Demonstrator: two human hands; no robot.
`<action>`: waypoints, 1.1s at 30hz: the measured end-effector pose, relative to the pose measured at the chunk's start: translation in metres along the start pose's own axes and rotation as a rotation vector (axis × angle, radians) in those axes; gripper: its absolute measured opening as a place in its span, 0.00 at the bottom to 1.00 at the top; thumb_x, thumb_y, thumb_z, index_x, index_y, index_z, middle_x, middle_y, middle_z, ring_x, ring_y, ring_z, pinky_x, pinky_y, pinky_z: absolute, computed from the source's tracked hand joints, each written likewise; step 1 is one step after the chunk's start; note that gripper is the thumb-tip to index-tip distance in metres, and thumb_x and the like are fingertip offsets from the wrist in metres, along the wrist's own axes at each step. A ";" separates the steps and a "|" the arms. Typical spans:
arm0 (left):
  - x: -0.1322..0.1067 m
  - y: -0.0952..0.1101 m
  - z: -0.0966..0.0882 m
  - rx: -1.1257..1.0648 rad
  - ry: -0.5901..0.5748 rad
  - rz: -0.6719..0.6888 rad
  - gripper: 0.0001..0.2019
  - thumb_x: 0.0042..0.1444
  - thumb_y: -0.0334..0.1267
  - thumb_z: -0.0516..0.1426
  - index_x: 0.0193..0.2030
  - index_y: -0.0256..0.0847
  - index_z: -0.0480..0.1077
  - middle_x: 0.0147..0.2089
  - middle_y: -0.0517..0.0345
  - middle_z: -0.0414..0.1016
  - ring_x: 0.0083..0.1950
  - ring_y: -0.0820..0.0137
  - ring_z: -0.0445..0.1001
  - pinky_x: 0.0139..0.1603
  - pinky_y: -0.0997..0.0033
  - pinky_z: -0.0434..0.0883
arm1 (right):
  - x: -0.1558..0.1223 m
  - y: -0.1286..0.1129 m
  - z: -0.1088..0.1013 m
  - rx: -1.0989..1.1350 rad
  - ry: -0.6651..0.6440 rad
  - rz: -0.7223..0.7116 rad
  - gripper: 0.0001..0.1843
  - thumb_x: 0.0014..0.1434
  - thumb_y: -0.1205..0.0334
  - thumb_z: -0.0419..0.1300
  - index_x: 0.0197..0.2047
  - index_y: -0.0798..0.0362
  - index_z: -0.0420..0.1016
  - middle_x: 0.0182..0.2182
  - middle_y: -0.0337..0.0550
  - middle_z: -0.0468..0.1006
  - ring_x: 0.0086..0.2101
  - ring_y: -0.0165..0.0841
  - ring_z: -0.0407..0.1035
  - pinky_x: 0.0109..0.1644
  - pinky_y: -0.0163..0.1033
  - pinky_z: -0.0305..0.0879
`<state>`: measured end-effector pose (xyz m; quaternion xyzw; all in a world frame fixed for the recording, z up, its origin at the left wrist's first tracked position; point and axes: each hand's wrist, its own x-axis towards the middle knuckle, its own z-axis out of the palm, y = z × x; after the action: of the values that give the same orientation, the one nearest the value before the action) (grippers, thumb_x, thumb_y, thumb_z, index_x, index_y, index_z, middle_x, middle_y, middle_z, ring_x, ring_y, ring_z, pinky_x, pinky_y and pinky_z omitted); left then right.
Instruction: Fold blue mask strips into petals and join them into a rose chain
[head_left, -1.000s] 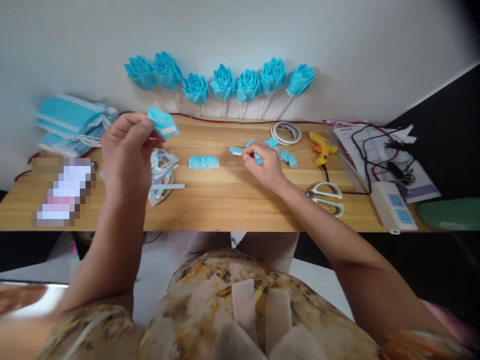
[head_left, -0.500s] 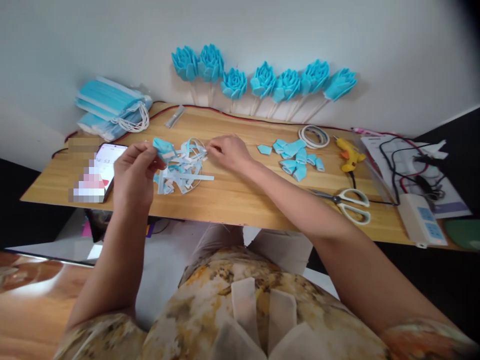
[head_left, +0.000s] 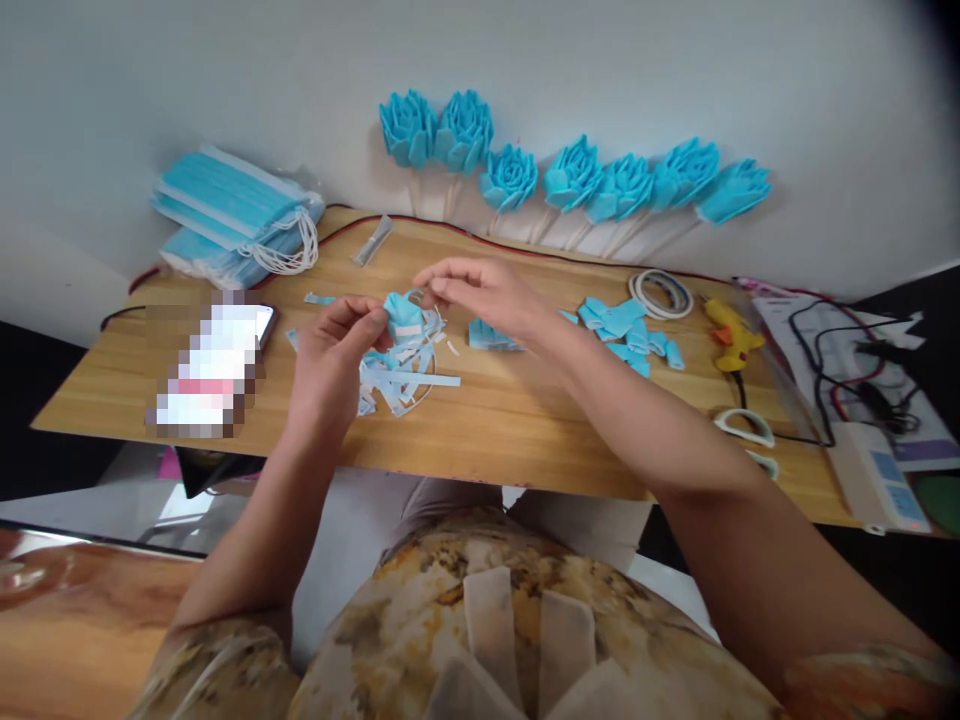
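My left hand [head_left: 337, 345] pinches a small light-blue piece of mask fabric [head_left: 405, 312] with a pale strip on it, held over the scrap pile. My right hand [head_left: 487, 295] is just right of this piece, thumb and fingertips drawn together; whether anything is between them is unclear. Beneath that hand lies another blue fabric piece [head_left: 491, 337], partly covered. White and pale-blue trimmed strips [head_left: 409, 378] are heaped below the held piece. Blue cut petals [head_left: 619, 318] lie in a group farther right, partly behind my right forearm.
Blue fabric flowers [head_left: 577, 172] on sticks lean against the wall. Stacked masks [head_left: 232, 205] and a phone [head_left: 214, 370] occupy the left. To the right are a tape roll [head_left: 660, 295], a yellow glue gun [head_left: 731, 335], scissors [head_left: 744, 427], cables and a power strip [head_left: 874, 475].
The view has shifted, moving the scene rightward in the picture. My left hand has carried its fabric piece right, nearer my right hand. A blue piece now shows under my right hand.
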<state>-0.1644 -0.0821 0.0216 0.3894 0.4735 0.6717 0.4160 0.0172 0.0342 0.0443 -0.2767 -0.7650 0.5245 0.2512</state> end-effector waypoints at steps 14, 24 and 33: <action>-0.004 0.005 0.057 0.265 -0.207 0.042 0.04 0.55 0.38 0.65 0.33 0.40 0.77 0.28 0.61 0.74 0.29 0.74 0.69 0.33 0.72 0.68 | -0.078 -0.013 -0.018 0.043 0.064 0.112 0.08 0.58 0.60 0.65 0.32 0.55 0.76 0.27 0.35 0.73 0.29 0.26 0.63 0.35 0.36 0.57; -0.031 -0.006 0.117 0.253 -0.380 -0.051 0.09 0.48 0.42 0.68 0.27 0.40 0.76 0.25 0.59 0.74 0.27 0.74 0.66 0.29 0.72 0.63 | -0.147 -0.010 -0.052 -0.007 0.270 0.052 0.11 0.57 0.55 0.63 0.31 0.55 0.76 0.26 0.35 0.72 0.29 0.26 0.62 0.37 0.37 0.57; -0.020 -0.009 0.158 0.238 -0.425 -0.067 0.08 0.50 0.41 0.65 0.27 0.41 0.75 0.23 0.60 0.71 0.26 0.73 0.65 0.31 0.70 0.63 | -0.171 0.011 -0.084 0.278 0.253 0.055 0.16 0.60 0.48 0.63 0.34 0.54 0.81 0.34 0.42 0.81 0.36 0.30 0.72 0.44 0.38 0.67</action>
<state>-0.0106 -0.0498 0.0494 0.5523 0.4638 0.5002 0.4793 0.1986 -0.0244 0.0447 -0.3239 -0.6394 0.5929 0.3669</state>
